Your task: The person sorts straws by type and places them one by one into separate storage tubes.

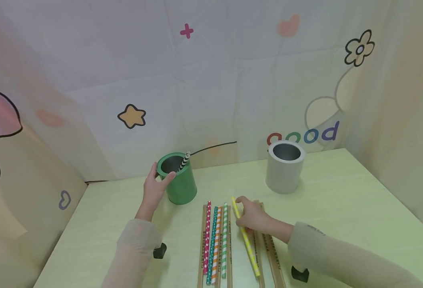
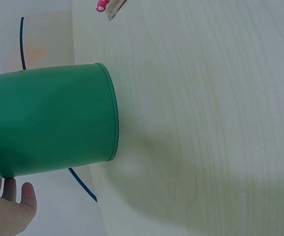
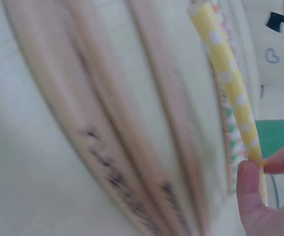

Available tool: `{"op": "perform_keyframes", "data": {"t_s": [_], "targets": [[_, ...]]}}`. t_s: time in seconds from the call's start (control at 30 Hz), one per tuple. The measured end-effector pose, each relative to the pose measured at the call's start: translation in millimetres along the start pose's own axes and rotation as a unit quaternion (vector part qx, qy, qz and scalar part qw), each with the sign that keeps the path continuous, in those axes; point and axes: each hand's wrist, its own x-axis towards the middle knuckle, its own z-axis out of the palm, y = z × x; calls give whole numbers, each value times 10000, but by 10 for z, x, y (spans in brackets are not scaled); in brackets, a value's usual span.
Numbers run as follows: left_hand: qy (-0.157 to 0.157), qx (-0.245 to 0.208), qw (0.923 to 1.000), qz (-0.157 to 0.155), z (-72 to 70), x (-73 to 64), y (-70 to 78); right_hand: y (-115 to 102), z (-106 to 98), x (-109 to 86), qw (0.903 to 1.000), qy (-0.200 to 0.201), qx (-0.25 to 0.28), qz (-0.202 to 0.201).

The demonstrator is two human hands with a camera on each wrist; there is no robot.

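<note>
My left hand holds the green cup by its upper left side, thumb across the front of the rim. In the left wrist view, fingertips show beside the cup wall. A black-and-white striped paper straw leans inside that cup. Between thumb and finger, my right hand pinches a yellow paper straw with white dots near its far end. The straw slants down toward the near edge, above the brown paper sleeves.
Pink dotted, teal dotted, orange striped and green striped straws lie side by side, with printed brown wrappers around them. A white cup stands back right. A printed cloth hangs behind the table.
</note>
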Motion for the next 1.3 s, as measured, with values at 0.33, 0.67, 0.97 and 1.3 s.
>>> {"op": "perform_keyframes", "data": {"t_s": [0.33, 0.67, 0.97, 1.3], "targets": [[-9, 25, 10000, -50, -10, 11, 14, -419, -368, 53, 9938, -179, 1035, -377], [21, 41, 10000, -67, -8, 12, 1, -835, -648, 159, 9807, 28, 1670, -1016], [16, 53, 10000, -81, -4, 10, -6, -1283, -867, 206, 9608, 583, 2252, -1510], [-34, 13, 10000, -35, -6, -3, -2, -1582, -947, 336, 9251, 1137, 3212, -1677]]}}
